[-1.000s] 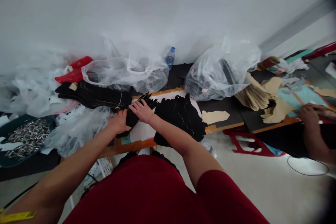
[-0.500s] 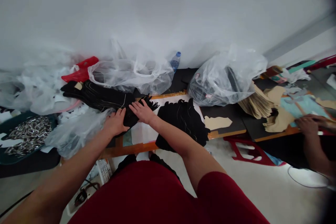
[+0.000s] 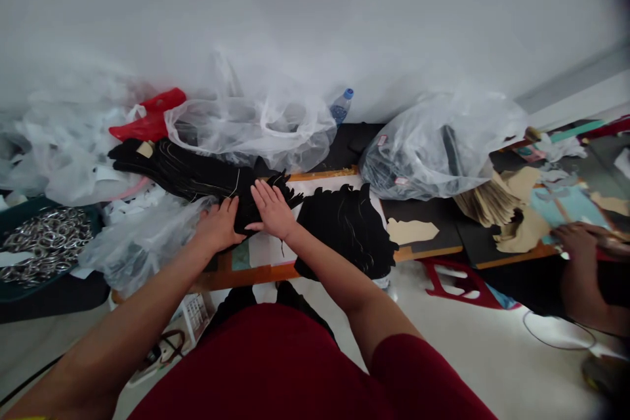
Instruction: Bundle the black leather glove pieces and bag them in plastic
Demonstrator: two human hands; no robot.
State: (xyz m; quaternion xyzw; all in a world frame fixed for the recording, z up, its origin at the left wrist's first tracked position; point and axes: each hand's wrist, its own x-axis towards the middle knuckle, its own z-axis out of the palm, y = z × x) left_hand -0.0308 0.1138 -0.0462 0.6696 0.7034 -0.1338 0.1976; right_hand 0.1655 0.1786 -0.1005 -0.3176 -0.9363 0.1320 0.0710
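Under my hands lies a bundle of black cut fabric pieces [image 3: 249, 207] with ragged tips at its right end. My left hand [image 3: 220, 224] rests on its near left side, fingers stretched forward and thumb pointing right. Lying flat across its right part is my right hand [image 3: 272, 210], with the fingers out straight and the thumb toward the left. A longer stack of black pieces [image 3: 197, 170], tied with pale thread, continues to the left behind my left hand. Another black pile [image 3: 349, 230] with loose threads sits right of my right hand, overhanging the table's front edge.
Clear plastic bags [image 3: 438, 151] stand along the wall, with a water bottle [image 3: 342, 107] between them. A green tray [image 3: 93, 223] of metal rings is at the left. A beige cut piece [image 3: 412, 230] lies rightward. A co-worker's hand [image 3: 575, 236] is at far right, near a red stool [image 3: 462, 285].
My right hand has shifted slightly right and toward me on the black pieces, its thumb now more spread. My left hand stays nearly in place. The camera view has moved a little.
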